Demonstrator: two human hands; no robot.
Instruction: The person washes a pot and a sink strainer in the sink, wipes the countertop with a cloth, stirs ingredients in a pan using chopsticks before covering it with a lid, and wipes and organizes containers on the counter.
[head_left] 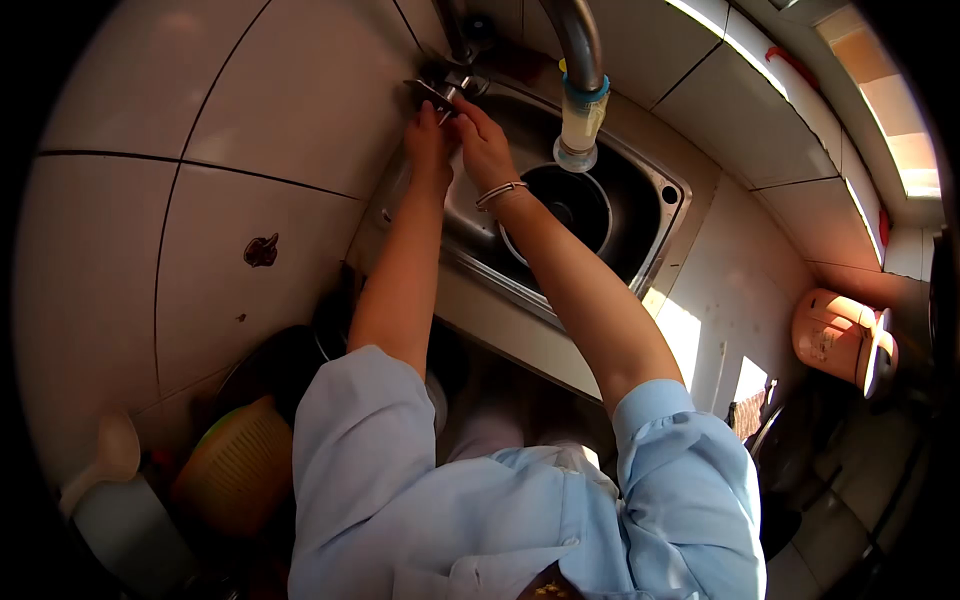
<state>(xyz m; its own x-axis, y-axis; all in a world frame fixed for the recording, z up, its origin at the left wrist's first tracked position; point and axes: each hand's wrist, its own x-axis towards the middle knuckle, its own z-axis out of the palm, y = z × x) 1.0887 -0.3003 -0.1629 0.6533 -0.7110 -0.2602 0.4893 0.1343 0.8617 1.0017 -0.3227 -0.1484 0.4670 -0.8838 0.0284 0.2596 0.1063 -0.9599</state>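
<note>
Both arms stretch to the far left corner of a metal sink (655, 265). My left hand (428, 148) has its fingers closed at a dark, flat object (430, 97) with a shiny metal part beside it; its kind is not clear. Close beside it, my right hand (482, 145) has its fingers together at the same object, and a bracelet (501, 194) circles that wrist. The fingertips are small and partly hidden. Inside the sink sits a round, dark pan or bowl (590, 205), partly covered by my right forearm.
A curved faucet (578, 40) with a pale, blue-banded filter (582, 118) hangs over the sink. Tiled wall (270, 95) rises close on the left. A pink lidded container (840, 337) stands at right. Lower left are a yellow-green basket (235, 465) and a pale ladle (115, 450).
</note>
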